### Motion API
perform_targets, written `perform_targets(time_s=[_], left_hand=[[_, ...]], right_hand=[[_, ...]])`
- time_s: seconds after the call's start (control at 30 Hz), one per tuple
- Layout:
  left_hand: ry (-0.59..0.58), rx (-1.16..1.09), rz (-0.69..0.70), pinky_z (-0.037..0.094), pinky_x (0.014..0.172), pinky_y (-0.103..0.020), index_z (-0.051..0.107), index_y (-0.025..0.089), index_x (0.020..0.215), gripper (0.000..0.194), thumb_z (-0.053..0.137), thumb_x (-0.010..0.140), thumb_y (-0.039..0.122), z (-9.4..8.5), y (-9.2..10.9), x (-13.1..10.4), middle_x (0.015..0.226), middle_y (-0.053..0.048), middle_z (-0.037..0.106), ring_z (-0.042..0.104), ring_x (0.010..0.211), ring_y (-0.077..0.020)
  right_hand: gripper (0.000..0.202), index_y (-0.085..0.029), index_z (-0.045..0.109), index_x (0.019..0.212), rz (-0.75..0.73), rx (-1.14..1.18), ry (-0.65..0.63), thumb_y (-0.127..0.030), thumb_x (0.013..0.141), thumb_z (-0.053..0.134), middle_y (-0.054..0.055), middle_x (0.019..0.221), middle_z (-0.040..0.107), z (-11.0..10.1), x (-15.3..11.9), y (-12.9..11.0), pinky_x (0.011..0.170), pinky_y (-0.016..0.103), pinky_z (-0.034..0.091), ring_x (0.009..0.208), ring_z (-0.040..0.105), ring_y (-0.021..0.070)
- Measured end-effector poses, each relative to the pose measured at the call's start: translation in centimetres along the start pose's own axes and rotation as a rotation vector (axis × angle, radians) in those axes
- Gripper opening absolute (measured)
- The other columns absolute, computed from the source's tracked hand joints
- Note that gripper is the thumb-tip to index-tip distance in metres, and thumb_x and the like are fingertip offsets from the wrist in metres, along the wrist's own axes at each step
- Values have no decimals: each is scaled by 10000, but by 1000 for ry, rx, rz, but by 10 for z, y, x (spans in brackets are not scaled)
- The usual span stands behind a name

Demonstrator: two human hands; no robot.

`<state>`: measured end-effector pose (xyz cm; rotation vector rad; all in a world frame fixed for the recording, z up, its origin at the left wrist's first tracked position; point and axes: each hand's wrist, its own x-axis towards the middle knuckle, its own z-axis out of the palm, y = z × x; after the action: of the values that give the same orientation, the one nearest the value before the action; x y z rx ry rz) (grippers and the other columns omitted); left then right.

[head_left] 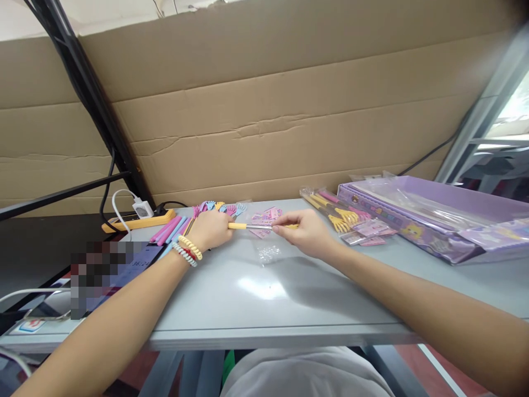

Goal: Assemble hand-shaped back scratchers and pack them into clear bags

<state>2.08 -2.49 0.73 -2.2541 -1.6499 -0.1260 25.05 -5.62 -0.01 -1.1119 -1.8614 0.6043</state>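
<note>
My left hand (212, 229), with coiled bands at its wrist, is closed round the yellow handle of a small back scratcher (259, 226). Its thin metal rod runs level to my right hand (303, 231), whose thumb and fingers pinch the other end. A bit of yellow shows past those fingertips. Pink and blue back scratchers (168, 229) lie in a pile behind my left hand, their hand-shaped heads toward the back. Pink printed cards (270, 213) are behind the rod. A small clear heap of bits (268, 254) lies in front of it, too fine to make out.
Bagged back scratchers (339, 215) and cards in clear sleeves (367, 230) lie to the right, beside a purple box (413, 234) holding clear bags. On the left are a yellow power strip (142, 220) with a white charger (142, 208) and a lit screen (138, 264). Cardboard (264, 121) walls the back.
</note>
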Motion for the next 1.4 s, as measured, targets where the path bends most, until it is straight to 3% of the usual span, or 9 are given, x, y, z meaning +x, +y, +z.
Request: perform_targets(time_s=[0.3,0.53,0.67,0.8,0.87,1.03,1.13,1.23,1.4], left_hand=[[58,31,-82,375,531,-320,669,193,679,247,435,709,268,-22,24,-10,638,-92,652,614,646,-262],[90,2,-146,366,522,-316,676,186,696,256,438,719,276,-21,35,-13,649,-96,658,616,630,-259],[66,-92,-87,336,532,-295,683,200,687,251,444,720,269,-13,28,-8,674,-78,670,609,656,-225],[51,-249,-79,282,498,-278,646,188,620,248,438,731,263,-9,23,-4,610,-47,634,557,593,-173],[52,-357,-51,279,490,-270,609,176,577,296,417,771,290,-10,27,-5,570,-34,605,518,550,-148],[96,-549,158,363,552,-254,624,179,705,234,442,807,286,-7,46,-12,677,-19,654,546,605,-135],[108,-567,341,415,632,-261,620,194,840,173,462,810,256,-3,52,-15,798,-25,676,588,694,-149],[195,-539,394,447,708,-284,587,174,939,191,478,808,261,-2,49,-16,912,-56,663,601,799,-171],[286,-510,330,436,904,-344,511,159,1136,363,500,818,334,-4,36,-12,1140,-99,583,546,1047,-209]], right_hand=[[149,-164,731,677,-50,41,76,-251,691,610,21,605,652,1,-4,-7,510,246,373,559,528,126],[154,-156,711,681,-89,60,36,-264,687,602,25,617,647,-3,-5,-7,518,247,381,579,537,129],[201,-147,698,785,-152,137,-132,-304,676,635,55,755,672,-8,-3,-2,537,251,407,607,547,127],[499,-168,607,1065,-186,664,-446,-458,660,641,142,1130,608,-18,2,6,538,301,478,697,607,172],[610,-203,527,1181,-214,813,-491,-519,668,619,163,1283,511,-19,2,8,580,339,513,851,630,235],[461,-210,519,1203,-326,301,-355,-365,779,610,132,1251,544,-3,-4,12,754,360,526,961,606,203],[287,-209,587,1136,-559,26,-339,-300,887,477,90,1137,628,4,-8,13,924,385,457,1053,570,179],[270,-218,591,1129,-732,-73,-295,-278,909,445,75,1089,652,3,-8,14,938,369,439,1050,574,169],[232,-192,580,918,-613,-195,7,-306,919,378,93,933,653,-10,-1,16,802,345,455,919,587,194]])
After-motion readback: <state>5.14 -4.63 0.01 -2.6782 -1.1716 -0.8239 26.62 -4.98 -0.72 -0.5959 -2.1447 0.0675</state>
